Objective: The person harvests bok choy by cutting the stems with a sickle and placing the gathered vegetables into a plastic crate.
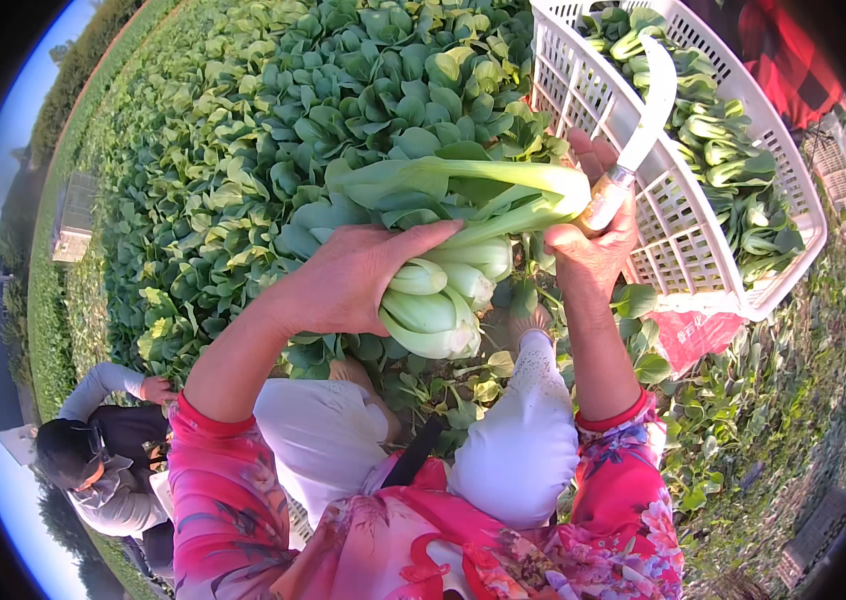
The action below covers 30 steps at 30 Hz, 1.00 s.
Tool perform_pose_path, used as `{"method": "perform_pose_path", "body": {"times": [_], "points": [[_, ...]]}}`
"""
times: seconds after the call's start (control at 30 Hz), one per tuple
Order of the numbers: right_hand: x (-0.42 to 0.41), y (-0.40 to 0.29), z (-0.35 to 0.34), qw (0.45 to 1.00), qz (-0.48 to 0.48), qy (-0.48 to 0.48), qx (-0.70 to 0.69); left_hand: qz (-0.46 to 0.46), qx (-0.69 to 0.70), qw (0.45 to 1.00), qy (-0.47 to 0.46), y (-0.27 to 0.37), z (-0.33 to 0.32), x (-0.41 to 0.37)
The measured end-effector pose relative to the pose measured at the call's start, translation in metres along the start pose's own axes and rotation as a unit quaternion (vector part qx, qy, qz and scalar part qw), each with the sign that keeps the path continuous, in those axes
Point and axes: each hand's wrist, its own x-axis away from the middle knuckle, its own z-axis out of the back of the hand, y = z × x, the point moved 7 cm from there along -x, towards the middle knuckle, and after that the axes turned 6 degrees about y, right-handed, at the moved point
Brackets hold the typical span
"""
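Note:
My left hand (363, 277) is wrapped around a bunch of several bok choy heads (434, 319), their pale cut bases facing me and their leaves pointing up and left. My right hand (595, 225) grips the handle of a curved harvesting knife (655, 105), its blade pointing up over the side of a white plastic crate. The fingers of that hand are also at the base of a light green bok choy stalk (513, 180), which lies across the top of the bunch. Whether they pinch the stalk or only touch it, I cannot tell.
The white crate (693, 217) at the right holds rows of bok choy (738, 150), with a red printed bag (697, 337) under its corner. Growing bok choy (318, 97) fills the upper left. A co-worker (107, 465) is at lower left; another crate (839, 180) stands far right.

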Motion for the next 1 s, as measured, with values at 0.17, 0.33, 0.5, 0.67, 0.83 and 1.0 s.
{"method": "perform_pose_path", "body": {"times": [0.17,0.33,0.5,0.67,0.83,1.0], "points": [[0.009,-0.040,-0.071,0.993,-0.096,-0.037,0.051,-0.021,-0.004,0.989,0.148,0.026,0.043,0.075],[-0.010,-0.110,-0.109,0.944,0.172,-0.040,0.277,0.027,0.026,0.963,0.267,0.033,0.074,0.153],[0.039,-0.111,-0.190,0.974,-0.061,-0.193,0.106,0.020,0.060,0.937,0.344,0.030,0.076,0.231],[0.128,-0.072,-0.278,0.965,-0.139,-0.220,0.036,0.046,0.167,0.911,0.374,0.040,0.055,0.295],[0.139,-0.064,-0.339,0.959,-0.114,-0.247,0.075,0.021,0.298,0.737,0.607,0.032,0.025,0.423],[0.241,-0.055,-0.387,0.743,-0.280,-0.608,-0.014,-0.133,0.398,0.575,0.702,0.054,0.000,0.505]]}}
